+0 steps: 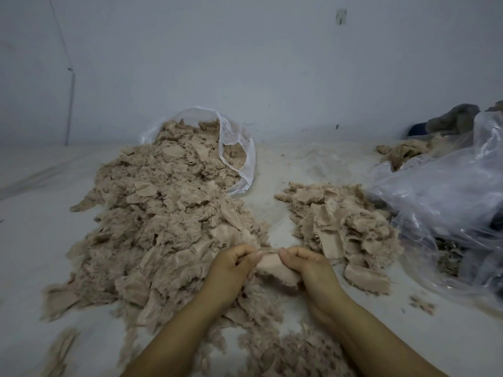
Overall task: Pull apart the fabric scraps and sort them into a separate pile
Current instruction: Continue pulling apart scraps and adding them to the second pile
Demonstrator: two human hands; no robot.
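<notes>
The left hand (234, 268) and right hand (307, 268) pinch one beige fabric scrap (275, 269) stretched crosswise between them, the sorted pile (340, 224) nearer the right hand, the unsorted heap (163, 221) to the left.

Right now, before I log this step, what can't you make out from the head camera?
- Head view: scrap pinched between left hand and right hand; fingers hide whether it has started to split.
- Clear bag: contents blurred by glare and creases.
- Large pile: lower part cut off by forearms and the bottom edge.
</notes>
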